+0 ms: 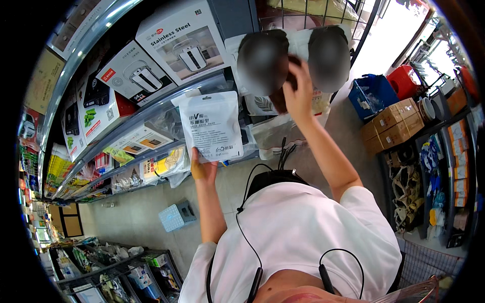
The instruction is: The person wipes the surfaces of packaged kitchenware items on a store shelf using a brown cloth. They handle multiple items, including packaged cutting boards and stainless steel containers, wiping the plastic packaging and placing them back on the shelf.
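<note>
In my left hand (203,167) is a flat white pouch (211,126) with dark print and a hang slot at its top. My fingers grip its lower left edge, and it stands upright in front of the shelf. Up at the wire rack, my right hand (299,93) has its fingers bent around the edge of a hanging pouch (242,86) with a large dark, blurred picture. A similar hanging pouch (329,86) is just to its right. The right fingertips are partly lost against the dark picture.
Boxed steel pots (184,43) fill the shelf at upper left, with smaller packages below. A blue step stool (177,216) stands on the floor. At right are a blue basket (375,95), a cardboard carton (396,126) and a stocked shelf. Another low shelf (111,265) lies lower left.
</note>
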A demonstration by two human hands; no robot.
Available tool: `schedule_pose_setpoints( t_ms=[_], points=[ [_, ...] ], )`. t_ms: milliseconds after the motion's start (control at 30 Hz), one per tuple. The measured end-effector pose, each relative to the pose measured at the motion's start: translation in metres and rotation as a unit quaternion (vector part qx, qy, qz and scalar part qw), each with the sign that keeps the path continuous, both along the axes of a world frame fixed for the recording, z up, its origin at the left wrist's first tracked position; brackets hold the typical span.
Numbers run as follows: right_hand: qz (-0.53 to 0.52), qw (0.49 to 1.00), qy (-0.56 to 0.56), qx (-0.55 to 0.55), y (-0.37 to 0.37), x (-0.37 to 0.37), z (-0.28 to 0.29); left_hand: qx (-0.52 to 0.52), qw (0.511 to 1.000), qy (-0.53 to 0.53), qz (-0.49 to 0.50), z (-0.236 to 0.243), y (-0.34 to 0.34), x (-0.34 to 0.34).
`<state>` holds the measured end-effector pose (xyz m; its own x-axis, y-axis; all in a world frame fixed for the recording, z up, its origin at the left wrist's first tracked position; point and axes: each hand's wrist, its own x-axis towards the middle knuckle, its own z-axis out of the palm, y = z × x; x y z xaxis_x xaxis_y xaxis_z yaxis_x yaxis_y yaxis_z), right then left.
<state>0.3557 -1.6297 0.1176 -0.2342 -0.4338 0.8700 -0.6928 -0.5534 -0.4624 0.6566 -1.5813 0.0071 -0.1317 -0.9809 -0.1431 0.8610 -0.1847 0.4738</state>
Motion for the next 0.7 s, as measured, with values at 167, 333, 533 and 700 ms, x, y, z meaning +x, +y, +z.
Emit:
schedule_pose_setpoints(
  t_ms=[167, 333, 533, 700],
  points=[
    [-0.084, 0.996, 0.027, -0.018, -0.045, -0.008, 0.044, -0.017, 0.999, 0.025, -0.016, -0.001, -0.006, -0.006],
    [-0.079, 0.996, 0.027, -0.009, -0.045, -0.004, 0.014, -0.015, 1.0, 0.002, 0.005, 0.001, -0.001, -0.002],
    [-0.058, 0.989, 0.063, 0.124, -0.024, 0.007, -0.065, -0.017, 1.0, -0.01, 0.019, -0.001, 0.005, 0.007],
    [0.026, 0.974, 0.043, 0.22, -0.009, 0.005, -0.1, -0.003, 0.999, -0.029, 0.041, 0.004, 0.006, 0.011]
  ],
)
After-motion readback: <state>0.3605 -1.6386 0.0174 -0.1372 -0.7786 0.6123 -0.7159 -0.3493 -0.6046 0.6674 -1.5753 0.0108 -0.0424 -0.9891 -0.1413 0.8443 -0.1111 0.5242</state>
